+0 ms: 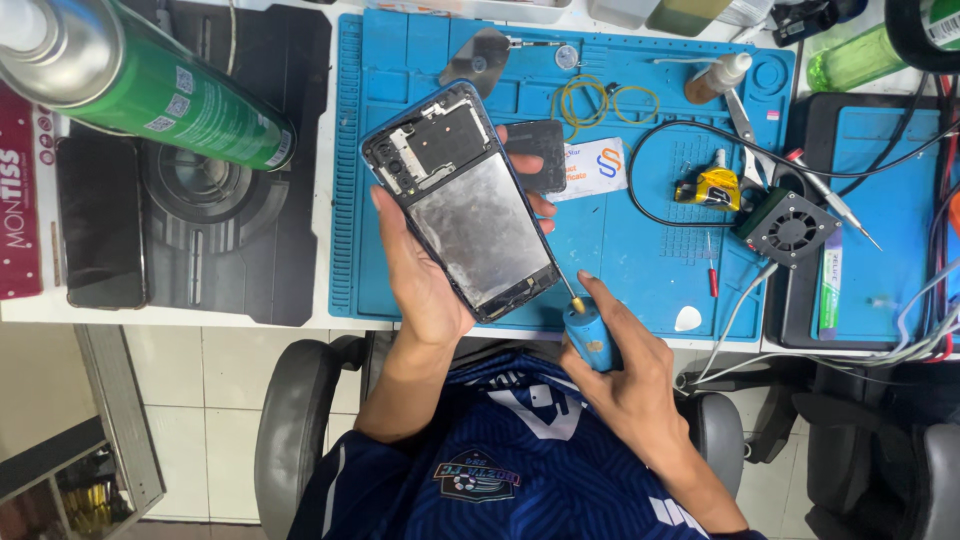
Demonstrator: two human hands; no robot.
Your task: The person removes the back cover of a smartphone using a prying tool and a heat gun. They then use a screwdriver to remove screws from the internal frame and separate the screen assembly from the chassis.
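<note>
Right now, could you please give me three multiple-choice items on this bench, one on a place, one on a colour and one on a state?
1. Where does the spray can lie?
A. left of the blue mat
B. on the chair
C. right of the fan

2. What colour is the screwdriver handle?
A. red
B. blue
C. white

3. How is the phone?
A. sealed
B. opened, insides showing
C. flat on the mat

Answers: 1 A, the can lies beyond the mat's left edge. 2 B, the right hand grips a blue handle. 3 B, the left hand holds it up with its back off.
</note>
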